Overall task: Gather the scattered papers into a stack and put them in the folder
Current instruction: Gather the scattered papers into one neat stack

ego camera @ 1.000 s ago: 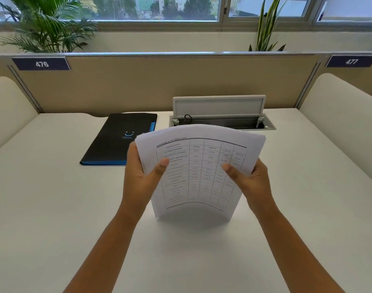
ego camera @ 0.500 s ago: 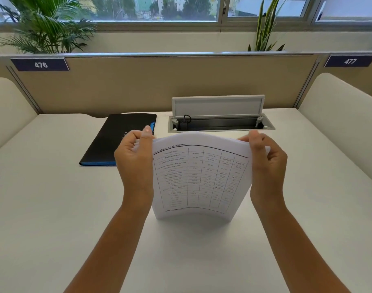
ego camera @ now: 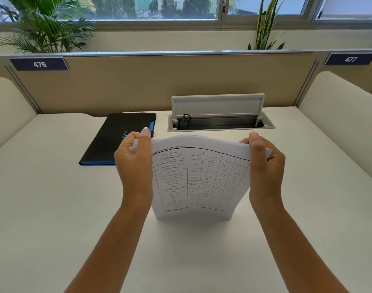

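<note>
A stack of white papers with a printed table on the front sheet stands on its bottom edge on the white desk, bowed toward me. My left hand grips its upper left corner and my right hand grips its upper right corner. At the left corner the sheet edges fan out a little. A closed black folder with a blue edge lies flat on the desk behind and to the left of my left hand, partly hidden by it.
An open cable tray with its lid up is sunk into the desk behind the papers. A beige partition closes the back, cushioned dividers stand at both sides, and plants are behind the partition.
Both hands slid from the middle of the stack's sides up to its top corners. The stack dropped slightly and stays upright on the desk.
</note>
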Demonstrator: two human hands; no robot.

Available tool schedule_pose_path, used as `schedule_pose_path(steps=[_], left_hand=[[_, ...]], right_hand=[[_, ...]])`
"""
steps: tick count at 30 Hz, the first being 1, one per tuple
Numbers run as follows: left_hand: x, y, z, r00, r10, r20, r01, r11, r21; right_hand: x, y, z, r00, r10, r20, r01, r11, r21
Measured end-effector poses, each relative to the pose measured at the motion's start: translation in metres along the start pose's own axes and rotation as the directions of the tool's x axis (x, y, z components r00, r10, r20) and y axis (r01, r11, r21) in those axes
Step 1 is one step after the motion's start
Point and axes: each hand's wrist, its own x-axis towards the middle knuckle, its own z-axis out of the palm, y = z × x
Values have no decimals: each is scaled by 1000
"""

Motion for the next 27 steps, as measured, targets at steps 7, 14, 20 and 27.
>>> schedule_pose_path(steps=[7, 14, 20, 27], left_hand=[[-1, 2, 0, 998, 39, 42, -38, 999, -25], [-9, -19, -6, 973, 158, 165, -148, 986, -72], [-24, -69, -6, 957, 12, 290, 13, 996, -85], [-40, -127, -7, 896, -179, 406, 176, 983, 47]], right_hand=[[-3, -4, 2, 999, -38, 23, 37, 999, 24], [-10, 11, 1, 994, -95, 57, 92, 994, 57], [-27, 54, -1, 997, -73, 20, 71, 993, 92], [-58, 122, -13, 987, 18, 159, -4, 996, -89]])
